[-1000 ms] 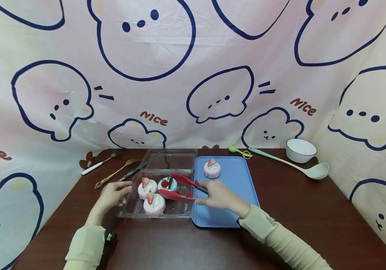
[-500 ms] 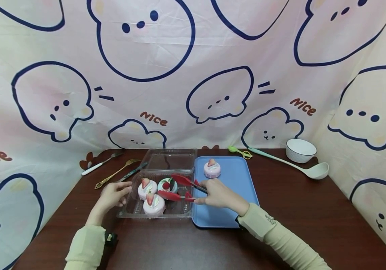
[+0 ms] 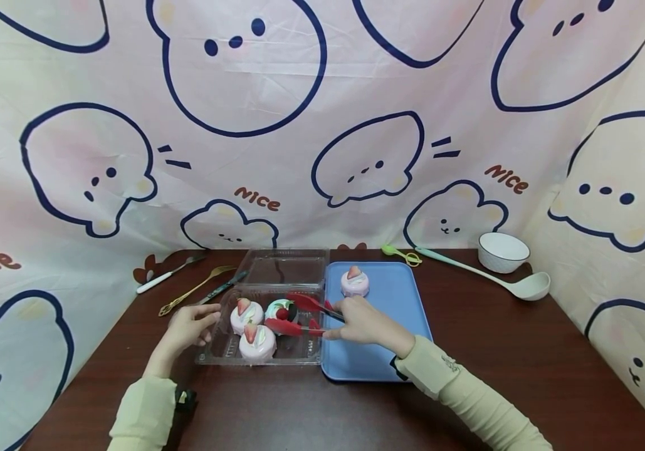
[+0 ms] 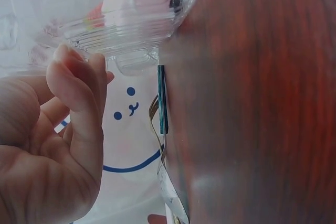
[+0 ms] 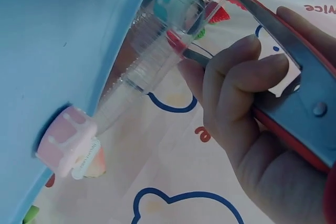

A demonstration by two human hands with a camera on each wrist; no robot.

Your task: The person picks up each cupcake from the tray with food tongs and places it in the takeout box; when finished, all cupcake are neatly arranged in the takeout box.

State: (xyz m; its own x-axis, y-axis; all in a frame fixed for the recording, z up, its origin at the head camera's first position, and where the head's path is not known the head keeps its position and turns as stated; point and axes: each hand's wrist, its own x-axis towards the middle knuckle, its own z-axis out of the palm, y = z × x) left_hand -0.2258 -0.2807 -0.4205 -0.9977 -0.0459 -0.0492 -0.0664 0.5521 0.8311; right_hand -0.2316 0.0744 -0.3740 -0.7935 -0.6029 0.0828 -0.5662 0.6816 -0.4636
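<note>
My right hand [image 3: 370, 322] grips red-tipped metal tongs [image 3: 306, 302]. The two tong tips straddle a small teal cake [image 3: 274, 309] topped with a cherry, inside a clear plastic box [image 3: 296, 356]. Left of this cake in the box sit two pale pink cakes with strawberry pieces, one behind [image 3: 247, 318] and one in front [image 3: 258, 344]. With fingers bent, my left hand [image 3: 189, 327] has its fingertips right at the box's left rim; the left wrist view shows those fingers [image 4: 84, 98] beside the clear wall.
Right of the box lies a blue tray [image 3: 381, 360], with a pink cake [image 3: 354, 282] near its back left corner. A knife [image 3: 155, 280], gold fork [image 3: 187, 294] and dark-handled utensil [image 3: 222, 287] lie back left. A ladle [image 3: 525, 286], white bowl [image 3: 503, 252] and green utensil [image 3: 398, 252] stand back right.
The teal cake has turned between the tong tips, its cherry shifting slightly right and nearer. My right hand has edged slightly left. My left hand stays in place.
</note>
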